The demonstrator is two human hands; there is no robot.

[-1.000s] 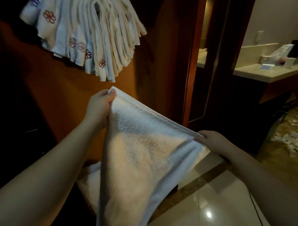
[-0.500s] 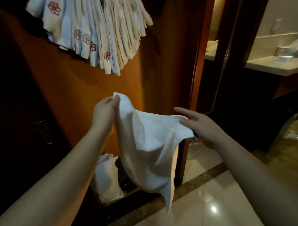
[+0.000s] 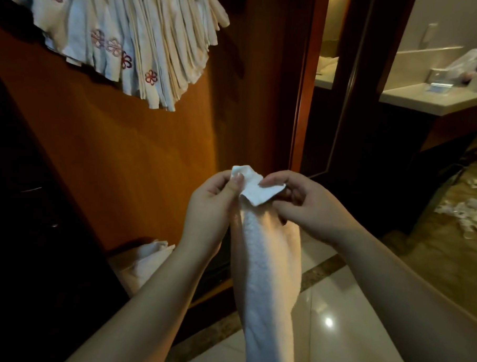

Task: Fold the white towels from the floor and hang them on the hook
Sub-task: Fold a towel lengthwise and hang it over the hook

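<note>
Pinching folded white towel (image 3: 266,264) corners, left hand (image 3: 211,207) and right hand (image 3: 310,208) both gripping (hung bundle (image 3: 134,39) far-left above); hanging pending.

glossy tiled floor (image 3: 335,308) with crumpled white towel (image 3: 143,261) by the wood wall, scattered white scraps (image 3: 473,213) far right.

Your left hand (image 3: 211,204) and right hand (image 3: 307,208) pinch the white towel's (image 3: 266,264) top corners together; hung towels (image 3: 123,36) at eleven o'clock.
</note>
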